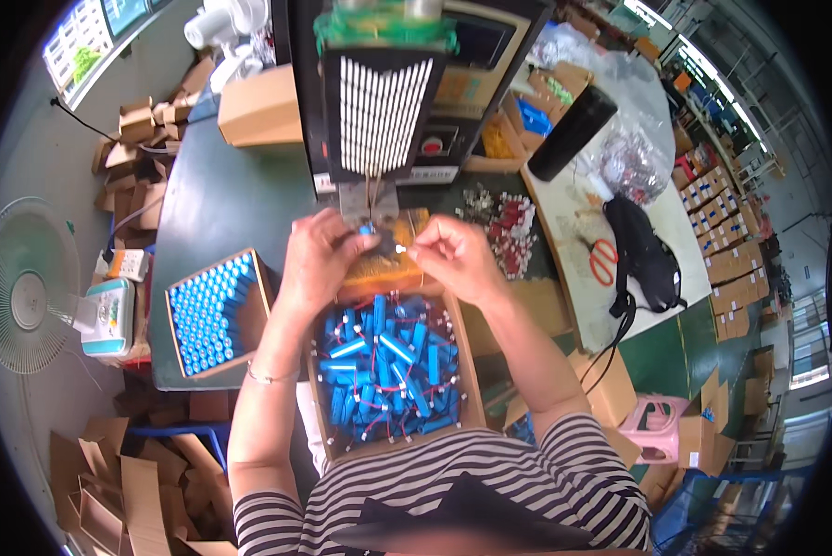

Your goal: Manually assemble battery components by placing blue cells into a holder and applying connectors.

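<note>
My left hand point(316, 258) is closed around a blue cylindrical battery cell point(367, 230), whose end shows just under the electrodes point(373, 193) of a bench spot welder point(379, 120). To the right, my right hand point(458, 256) pinches a small white connector point(400, 248); any wire on it is too fine to make out. Both hands are over a worn yellow-brown block point(379, 271) below the electrodes. Right in front of me, a cardboard box point(472, 380) holds many blue cells point(397, 350) with red leads and white connectors, lying jumbled.
At left, a carton point(266, 295) holds upright blue cells. A heap of red-and-white leads point(507, 227) lies right of the welder. Red-handled scissors point(603, 262), a black bag point(646, 255) and a black cylinder point(573, 132) rest on the right-hand table. A fan point(29, 295) stands far left.
</note>
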Available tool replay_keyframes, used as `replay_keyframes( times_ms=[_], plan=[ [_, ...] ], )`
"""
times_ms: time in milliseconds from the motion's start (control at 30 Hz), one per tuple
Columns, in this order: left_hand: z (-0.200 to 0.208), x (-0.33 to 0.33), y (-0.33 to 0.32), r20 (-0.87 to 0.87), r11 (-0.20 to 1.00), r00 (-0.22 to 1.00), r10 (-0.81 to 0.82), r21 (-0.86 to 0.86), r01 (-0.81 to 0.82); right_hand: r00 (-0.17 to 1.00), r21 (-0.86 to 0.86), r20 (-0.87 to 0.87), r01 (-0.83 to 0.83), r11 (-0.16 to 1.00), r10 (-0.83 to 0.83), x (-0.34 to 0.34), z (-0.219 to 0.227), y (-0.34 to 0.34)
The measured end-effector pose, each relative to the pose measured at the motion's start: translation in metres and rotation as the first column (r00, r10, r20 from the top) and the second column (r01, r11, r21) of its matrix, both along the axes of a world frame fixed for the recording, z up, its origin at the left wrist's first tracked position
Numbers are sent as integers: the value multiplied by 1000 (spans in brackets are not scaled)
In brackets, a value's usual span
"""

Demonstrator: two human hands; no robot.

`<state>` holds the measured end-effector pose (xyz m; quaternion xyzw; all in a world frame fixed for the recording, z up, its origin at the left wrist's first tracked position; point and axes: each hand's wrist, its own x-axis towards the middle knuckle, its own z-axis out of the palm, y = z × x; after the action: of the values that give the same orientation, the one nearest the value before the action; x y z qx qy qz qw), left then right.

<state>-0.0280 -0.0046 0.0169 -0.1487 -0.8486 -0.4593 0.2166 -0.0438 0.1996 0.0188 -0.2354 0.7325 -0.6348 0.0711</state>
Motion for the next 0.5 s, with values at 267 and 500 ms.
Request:
replay_keyframes(
  times_ms=[267,500],
  plan=[
    [-3,61,4,83,979,977,197,43,-201,1000,91,-21,10,996,-8,33,4,10],
    [1,71,0,195,735,973,-128,677,-39,898,358,-395,-45,932,195,40,32,13]
  ],
)
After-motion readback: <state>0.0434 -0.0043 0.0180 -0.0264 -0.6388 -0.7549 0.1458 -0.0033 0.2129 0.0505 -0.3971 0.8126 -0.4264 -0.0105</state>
